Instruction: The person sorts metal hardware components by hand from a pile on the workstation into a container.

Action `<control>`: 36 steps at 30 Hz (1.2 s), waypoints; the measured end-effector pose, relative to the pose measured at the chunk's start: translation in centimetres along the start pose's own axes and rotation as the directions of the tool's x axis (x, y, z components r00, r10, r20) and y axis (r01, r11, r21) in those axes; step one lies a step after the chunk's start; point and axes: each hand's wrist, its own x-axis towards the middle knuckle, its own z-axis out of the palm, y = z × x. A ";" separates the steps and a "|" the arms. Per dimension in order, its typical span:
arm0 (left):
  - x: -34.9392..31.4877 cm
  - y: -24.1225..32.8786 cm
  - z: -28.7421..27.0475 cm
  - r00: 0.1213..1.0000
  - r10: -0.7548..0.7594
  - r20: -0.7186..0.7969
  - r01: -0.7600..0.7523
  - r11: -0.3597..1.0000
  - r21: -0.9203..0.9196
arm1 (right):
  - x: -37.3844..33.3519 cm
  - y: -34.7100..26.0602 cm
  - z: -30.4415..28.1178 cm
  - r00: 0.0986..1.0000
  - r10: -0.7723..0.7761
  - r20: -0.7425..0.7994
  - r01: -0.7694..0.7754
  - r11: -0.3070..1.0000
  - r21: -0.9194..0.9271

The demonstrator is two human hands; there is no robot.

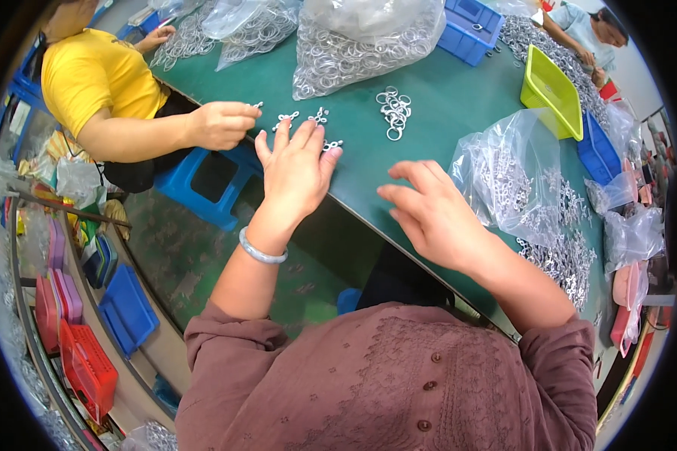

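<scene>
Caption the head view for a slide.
Left hand at small metal pieces on green table, right hand near clear bag.

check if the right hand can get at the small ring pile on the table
Probably yes: the small ring pile lies just beyond the fingertips of the right hand, and nothing seems to stand between them. The clear bag is off to the right.

Loose rings [396, 115] on table [455, 98], before bag [368, 68], left of basket [540, 107]
</scene>
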 end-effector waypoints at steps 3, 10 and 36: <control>1.1 -1.3 0.8 0.972 -0.018 -0.234 0.000 0.997 -0.080 | -2.1 -1.2 -2.4 0.999 0.015 0.046 -0.016 1.000 0.023; 4.1 -2.0 1.5 0.984 -0.178 -0.010 0.179 0.983 0.047 | -7.2 -2.7 -5.5 0.997 0.068 0.025 -0.069 0.996 0.052; 4.1 -4.8 0.1 0.977 -0.087 0.194 0.096 0.995 -0.040 | -13.7 -1.2 -6.8 0.962 0.246 -0.118 -0.239 0.968 0.069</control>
